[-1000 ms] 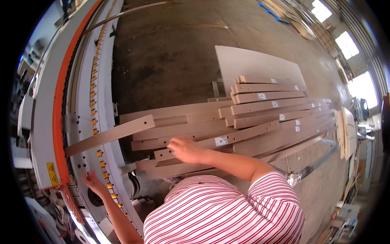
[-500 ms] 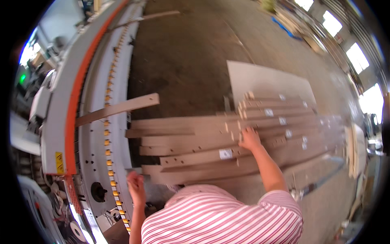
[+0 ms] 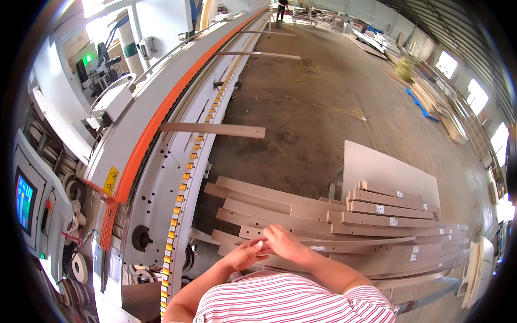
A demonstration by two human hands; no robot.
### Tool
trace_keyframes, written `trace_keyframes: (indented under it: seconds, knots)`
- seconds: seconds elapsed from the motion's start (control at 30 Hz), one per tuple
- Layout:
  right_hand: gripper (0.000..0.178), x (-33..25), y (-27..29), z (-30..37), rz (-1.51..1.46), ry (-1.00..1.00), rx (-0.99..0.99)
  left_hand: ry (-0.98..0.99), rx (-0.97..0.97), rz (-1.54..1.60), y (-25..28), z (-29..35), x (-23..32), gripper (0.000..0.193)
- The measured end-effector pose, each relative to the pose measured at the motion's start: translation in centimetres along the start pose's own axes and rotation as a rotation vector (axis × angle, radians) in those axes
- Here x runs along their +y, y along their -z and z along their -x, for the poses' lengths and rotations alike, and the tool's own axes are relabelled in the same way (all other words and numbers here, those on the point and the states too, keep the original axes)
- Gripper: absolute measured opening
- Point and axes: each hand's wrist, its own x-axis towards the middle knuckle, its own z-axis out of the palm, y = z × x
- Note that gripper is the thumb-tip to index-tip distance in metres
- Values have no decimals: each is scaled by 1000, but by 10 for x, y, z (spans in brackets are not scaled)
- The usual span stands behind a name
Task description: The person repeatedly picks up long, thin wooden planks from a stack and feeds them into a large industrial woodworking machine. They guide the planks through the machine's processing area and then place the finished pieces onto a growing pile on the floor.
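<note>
My left hand point(image 3: 245, 255) and my right hand point(image 3: 284, 245) meet in front of my striped shirt, above the near end of a stack of long brown boards point(image 3: 264, 219). The fingers of both hands are bent and pressed together at the tips; whatever is between them, if anything, is too small or hidden to make out. Beneath the hands, the ends of several boards show drilled holes. Small white labels are stuck on some boards, and shorter pieces point(image 3: 390, 206) lie on top at the right.
On my left runs a long machine point(image 3: 145, 151) with an orange strip and a row of yellow rollers point(image 3: 181, 196). A narrow board point(image 3: 231, 130) juts out from it over the floor. A control screen point(image 3: 24, 200) stands far left; a pale panel point(image 3: 388, 167) is behind the stack.
My right hand has left the boards and moved left to meet my left hand, which has come in rightward. The view has tilted up, showing more of the hall.
</note>
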Motion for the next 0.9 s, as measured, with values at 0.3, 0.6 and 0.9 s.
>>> trace_keyframes:
  seconds: [0.3, 0.6, 0.9]
  knots:
    - [74, -10, 14, 1, -44, -152, -297, -315, 399, 18, 1, 10, 11, 44]
    - [56, 62, 38, 77, 174, -396, -450, -1001, 1141, 201, 128, 133, 73, 58]
    - [52, -16, -27, 21, -36, -125, -406, -1125, 1121, 289, 253, 196, 88, 24]
